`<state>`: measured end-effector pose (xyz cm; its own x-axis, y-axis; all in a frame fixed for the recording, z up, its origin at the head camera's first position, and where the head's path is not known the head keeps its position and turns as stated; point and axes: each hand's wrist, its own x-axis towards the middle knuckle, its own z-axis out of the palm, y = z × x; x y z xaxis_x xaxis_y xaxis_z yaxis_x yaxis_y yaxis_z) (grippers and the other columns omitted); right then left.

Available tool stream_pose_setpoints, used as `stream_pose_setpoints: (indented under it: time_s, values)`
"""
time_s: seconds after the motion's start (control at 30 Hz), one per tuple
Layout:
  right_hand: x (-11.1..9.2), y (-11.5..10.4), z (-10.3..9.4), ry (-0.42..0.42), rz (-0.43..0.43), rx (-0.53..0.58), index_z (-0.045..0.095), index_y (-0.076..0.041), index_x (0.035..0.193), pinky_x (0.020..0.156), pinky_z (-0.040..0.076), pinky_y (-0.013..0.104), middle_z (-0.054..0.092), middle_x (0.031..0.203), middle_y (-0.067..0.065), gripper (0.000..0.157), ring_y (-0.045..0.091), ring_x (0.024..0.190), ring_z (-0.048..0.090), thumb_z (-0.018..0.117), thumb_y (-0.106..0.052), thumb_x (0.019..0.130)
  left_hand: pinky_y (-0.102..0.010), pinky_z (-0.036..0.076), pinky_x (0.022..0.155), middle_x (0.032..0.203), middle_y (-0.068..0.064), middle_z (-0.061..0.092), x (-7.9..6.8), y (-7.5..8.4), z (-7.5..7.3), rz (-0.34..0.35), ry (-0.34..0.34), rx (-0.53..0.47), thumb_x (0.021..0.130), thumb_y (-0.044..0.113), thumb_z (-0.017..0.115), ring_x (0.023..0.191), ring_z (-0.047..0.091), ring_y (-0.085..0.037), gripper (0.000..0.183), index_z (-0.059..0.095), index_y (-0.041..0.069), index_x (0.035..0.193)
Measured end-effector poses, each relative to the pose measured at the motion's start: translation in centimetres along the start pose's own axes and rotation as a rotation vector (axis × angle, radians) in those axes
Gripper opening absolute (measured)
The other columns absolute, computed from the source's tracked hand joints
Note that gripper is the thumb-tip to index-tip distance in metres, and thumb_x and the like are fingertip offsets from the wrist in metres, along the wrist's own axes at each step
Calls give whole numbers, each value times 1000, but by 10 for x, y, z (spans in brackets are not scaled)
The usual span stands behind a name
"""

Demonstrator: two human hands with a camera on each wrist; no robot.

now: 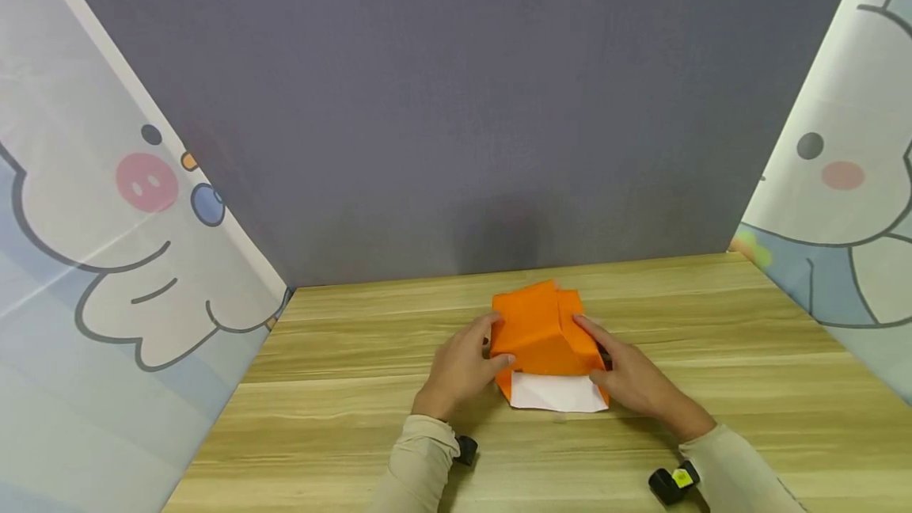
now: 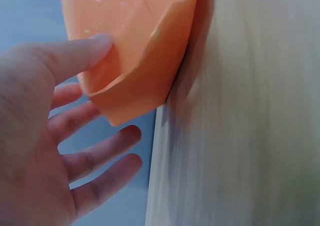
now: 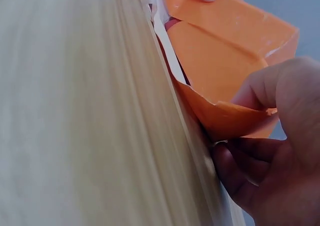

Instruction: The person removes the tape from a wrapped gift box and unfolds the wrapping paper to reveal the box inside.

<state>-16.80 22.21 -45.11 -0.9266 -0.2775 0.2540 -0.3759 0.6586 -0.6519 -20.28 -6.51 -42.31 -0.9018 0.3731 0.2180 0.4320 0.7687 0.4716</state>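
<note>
A folded sheet of orange paper (image 1: 530,331) stands raised on the table, wrapped into a boxy shape. A white flap (image 1: 556,393) shows along its near side. At its left edge, my left hand (image 1: 459,366) pinches the paper, thumb (image 2: 97,50) on the front face and forefingers behind; the lower fingers are spread off it. My right hand (image 1: 637,378) grips the right side, with the thumb tucked over a folded edge (image 3: 235,113) and the fingers curled underneath. Whatever lies within the folds is mostly hidden.
The wood-grain table (image 1: 321,418) ends at a dark grey panel (image 1: 456,117) behind. Cartoon-printed sheets (image 1: 78,220) hang on both sides. A black device (image 1: 670,485) is strapped at the right wrist, another (image 1: 466,450) at the left.
</note>
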Motion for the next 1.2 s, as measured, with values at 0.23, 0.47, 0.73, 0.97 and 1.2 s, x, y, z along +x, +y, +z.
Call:
stream_pose_setpoints:
  time_s: [0.23, 0.47, 0.73, 0.97, 1.2]
  values:
    - [0, -3, -1, 3, 2, -4, 36, -22, 157, 94, 48, 46, 45, 152, 15, 82, 23, 118, 55, 62, 4, 83, -48, 46, 100, 150, 1, 47, 0, -9, -5, -8, -9, -68, 90, 40, 73, 128, 53, -22, 82, 31, 22, 158]
    - [1, -3, -2, 9, 13, -17, 34, -19, 157, 82, 46, 35, 51, 144, 17, 83, 18, 95, 55, 63, 4, 82, -48, 41, 107, 158, -5, 30, 2, -9, -3, 71, 53, -161, 84, 21, 71, 132, 47, -27, 99, 10, 31, 162]
    - [1, -2, -1, 20, 15, -41, 34, -19, 156, 91, 48, 47, 53, 143, 18, 83, 18, 101, 57, 65, 3, 82, -50, 43, 105, 162, -15, 16, 5, -12, -1, 240, 186, -131, 75, 4, 67, 139, 36, -34, 104, 15, 26, 162]
    - [1, -2, -1, 13, 3, -44, 35, -19, 156, 87, 49, 41, 53, 143, 17, 82, 17, 97, 56, 65, 2, 82, -54, 40, 106, 161, -14, 18, 4, -12, -2, 260, 233, -71, 72, 3, 68, 137, 35, -35, 94, 34, 28, 157]
    - [1, -2, -1, -3, 2, -22, 35, -20, 156, 85, 47, 33, 48, 148, 16, 82, 17, 97, 54, 64, 3, 83, -51, 37, 109, 159, -8, 23, 2, -9, -2, 195, 226, -123, 76, 6, 64, 138, 36, -30, 80, 40, 24, 150]
